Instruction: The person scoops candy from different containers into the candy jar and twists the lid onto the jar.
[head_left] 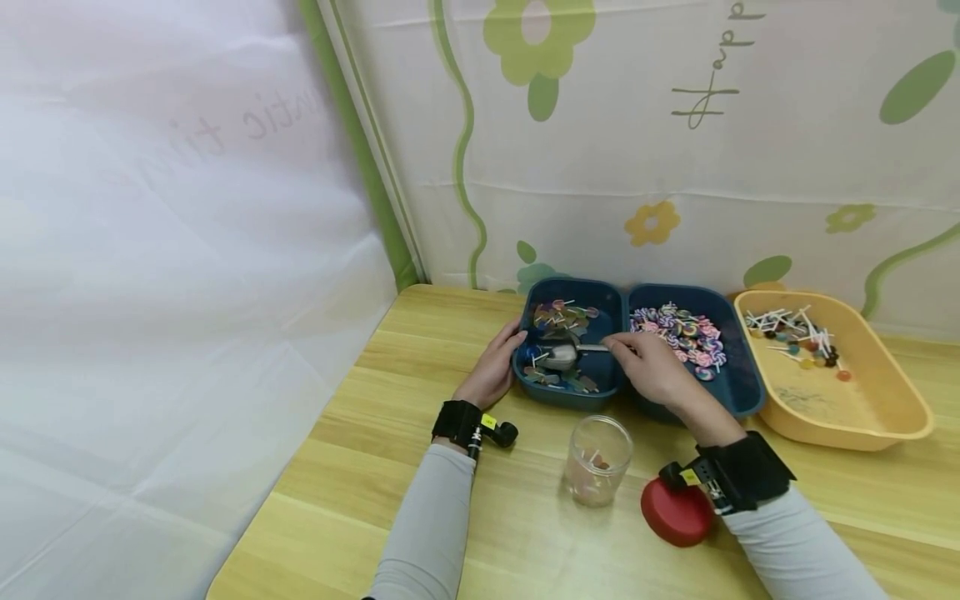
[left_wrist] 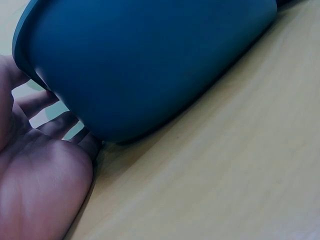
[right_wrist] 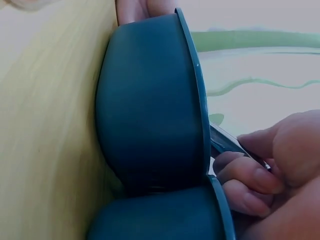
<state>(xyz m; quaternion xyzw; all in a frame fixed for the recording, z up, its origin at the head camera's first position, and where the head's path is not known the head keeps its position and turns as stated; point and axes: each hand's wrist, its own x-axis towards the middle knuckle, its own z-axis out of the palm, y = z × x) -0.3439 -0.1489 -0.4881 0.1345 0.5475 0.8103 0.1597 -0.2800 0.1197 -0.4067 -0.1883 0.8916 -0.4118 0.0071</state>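
Note:
My right hand point(head_left: 648, 364) grips the handle of a metal scoop point(head_left: 561, 357). The scoop's bowl is down inside the left blue bin point(head_left: 570, 400), among small flat lollipop-shaped pieces point(head_left: 562, 317) in several colours. In the right wrist view, fingers curl round the scoop handle point(right_wrist: 227, 142) just past the bin's rim, and the bowl is hidden behind the wall. My left hand point(head_left: 491, 367) holds that bin at its left side, thumb at the rim and fingers against the outer wall point(left_wrist: 140, 70). Nearer me stands a clear jar point(head_left: 598, 461) with a few small pieces at its bottom.
A second blue bin point(head_left: 738, 396) holds swirl lollipop pieces point(head_left: 682, 333). Beyond it, a yellow bin point(head_left: 892, 392) contains round pieces on white sticks point(head_left: 795, 333). A red lid point(head_left: 677, 512) lies under the right wrist. Printed curtains hang behind and left of the table.

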